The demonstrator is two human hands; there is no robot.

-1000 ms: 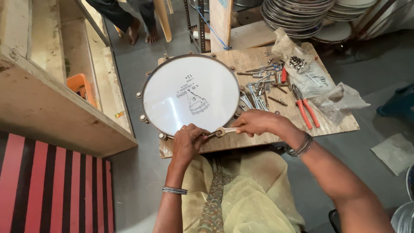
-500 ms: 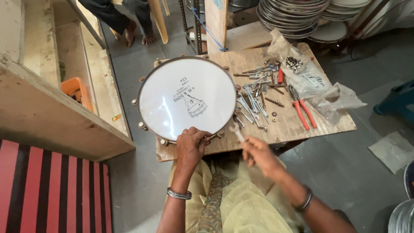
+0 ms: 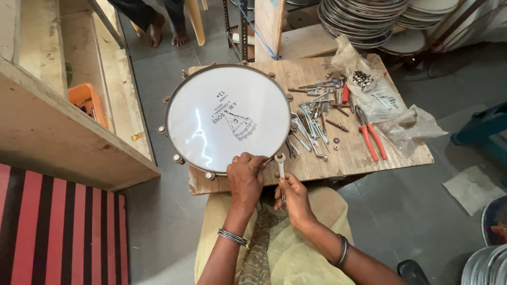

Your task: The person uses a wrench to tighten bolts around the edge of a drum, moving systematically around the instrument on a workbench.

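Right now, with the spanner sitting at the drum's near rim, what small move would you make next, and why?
Probably turn the spanner a little about the lug at the rim. Its open head sits by the drum edge nearest the person, the right hand grips its handle, and the left hand presses on the drum to steady it. Whether the head is fully seated is unclear.

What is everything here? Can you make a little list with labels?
Place: wooden board used as a low table
Main thing: round drum with white skin and metal rim
Left hand: resting on the drum's near edge
Right hand: holds a small spanner at the rim
Beside drum: loose bolts and rods, red-handled pliers, plastic bags
Behind: stacked drum hoops
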